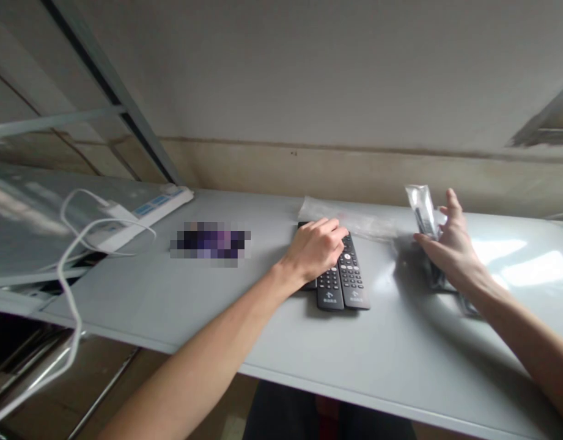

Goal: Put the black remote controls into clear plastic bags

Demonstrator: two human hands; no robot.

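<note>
My left hand (315, 247) rests on the upper part of several black remote controls (331, 294) lying side by side on the table. Its fingers are curled over them and hide their top ends. To the right, my right hand (453, 244) is open, fingers spread, over remote controls in clear plastic sleeves (421, 201). The thumb reaches across one sleeve; whether it presses on it I cannot tell. The hand and forearm partly cover these wrapped remotes.
An empty clear plastic sleeve (368, 225) lies behind the loose remotes. On the left are a blurred-out purple and black item (211, 240), a white power strip (146, 220) and a looping white cable (70, 293). The grey table (272, 330) meets a wall at the back.
</note>
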